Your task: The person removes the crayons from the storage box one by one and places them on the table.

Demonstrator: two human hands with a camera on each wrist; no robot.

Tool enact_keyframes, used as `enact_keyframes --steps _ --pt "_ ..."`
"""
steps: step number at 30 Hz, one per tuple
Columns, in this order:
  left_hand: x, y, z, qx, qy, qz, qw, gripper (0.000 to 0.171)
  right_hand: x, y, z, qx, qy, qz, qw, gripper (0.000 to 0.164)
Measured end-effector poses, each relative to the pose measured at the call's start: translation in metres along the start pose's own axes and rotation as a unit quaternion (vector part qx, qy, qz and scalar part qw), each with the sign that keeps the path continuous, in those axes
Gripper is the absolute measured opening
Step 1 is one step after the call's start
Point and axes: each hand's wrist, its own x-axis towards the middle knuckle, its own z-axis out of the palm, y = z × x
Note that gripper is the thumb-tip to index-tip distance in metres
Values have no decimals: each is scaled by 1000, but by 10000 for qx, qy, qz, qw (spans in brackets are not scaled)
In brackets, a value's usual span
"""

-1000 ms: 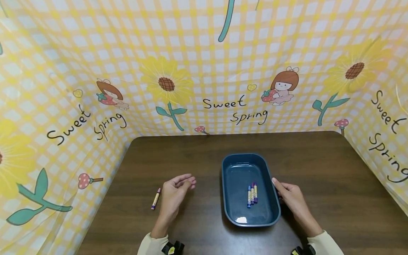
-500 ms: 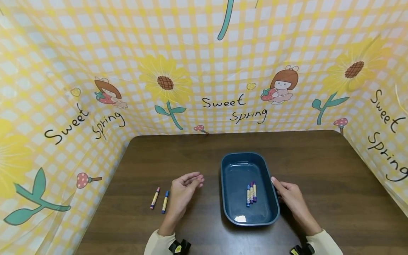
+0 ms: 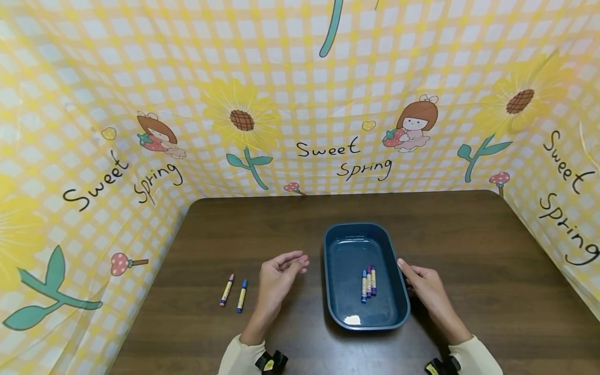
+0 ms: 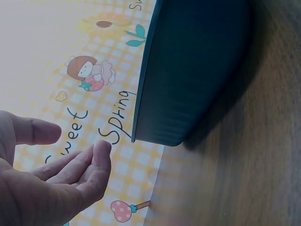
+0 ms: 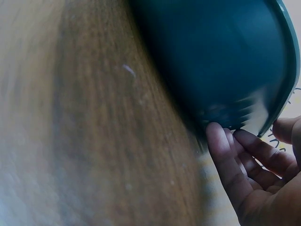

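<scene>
Tray (image 3: 344,297), dark blue and rounded at the corners, is seen right of centre in the lower half of the head view, its long axis running from the top of the frame toward the bottom. Three crayons (image 3: 369,283) are held inside it, side by side, toward its lower right. The tray's right side is gripped by the right hand (image 3: 428,286), thumb at the rim and fingertips against the outer wall.

On the opposite side, apart from the tray, the left hand (image 3: 277,278) is held with nothing in it, its fingers loosely bent and its thumb parted from them. Two loose crayons lie farther left: a blue crayon (image 3: 241,296) near that hand and a pink-tipped crayon (image 3: 227,289) beyond it. Both are tilted slightly, upper ends to the right. The relation judged to matter most is that the left hand, the nearer one to this pair, is placed between them and the tray, with its fingers pointed toward the tray.

In the head view the right fingertips are hidden by the tray wall. The crayons cannot be seen from either wrist, the tray is cut off there, and the right wrist view is blurred across the table (image 3: 262,224).
</scene>
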Motion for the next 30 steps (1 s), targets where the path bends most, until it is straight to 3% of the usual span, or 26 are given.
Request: enact_keyframes --steps 30 --pt "-2 3 25 115 -313 146 9993 25 -1 1 -1 31 13 40 10000 53"
